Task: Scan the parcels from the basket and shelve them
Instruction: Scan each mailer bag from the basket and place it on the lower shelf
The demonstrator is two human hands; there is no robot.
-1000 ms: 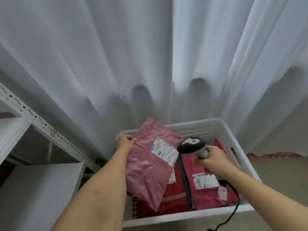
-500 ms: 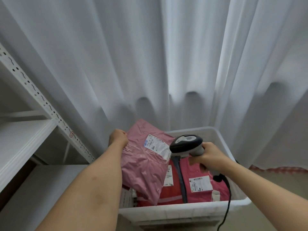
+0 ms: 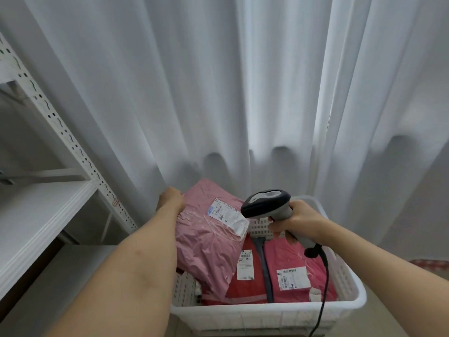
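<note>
**Scanner over the pink bag**

We see two bare arms reaching out over a white basket (image 3: 267, 312). The left hand (image 3: 170, 199) holds the far left corner of a pink bag (image 3: 209, 239), with its fingers curled round the edge. The bag is lifted up and tilted over the left side of the basket. A white label (image 3: 228, 216) sits on the top part of the bag, facing up.

The right hand (image 3: 298, 221) grips the handle of a grey and black scanner (image 3: 266, 203). Its fingers are wrapped tight round the handle. The head of the scanner points left and hangs just beside the label, close above it. We cannot tell if they touch. A black cord (image 3: 323, 288) runs down from the handle, over the near right rim of the basket.

Inside the basket lie more parcels. A red bag (image 3: 245, 285) lies in the middle, partly under the pink bag. Another pink parcel (image 3: 291, 261) lies at the right side. Each has a white label.

A white shelf (image 3: 36, 215) stands to the left of the basket. A white curtain (image 3: 218, 93) hangs behind it all.
</note>
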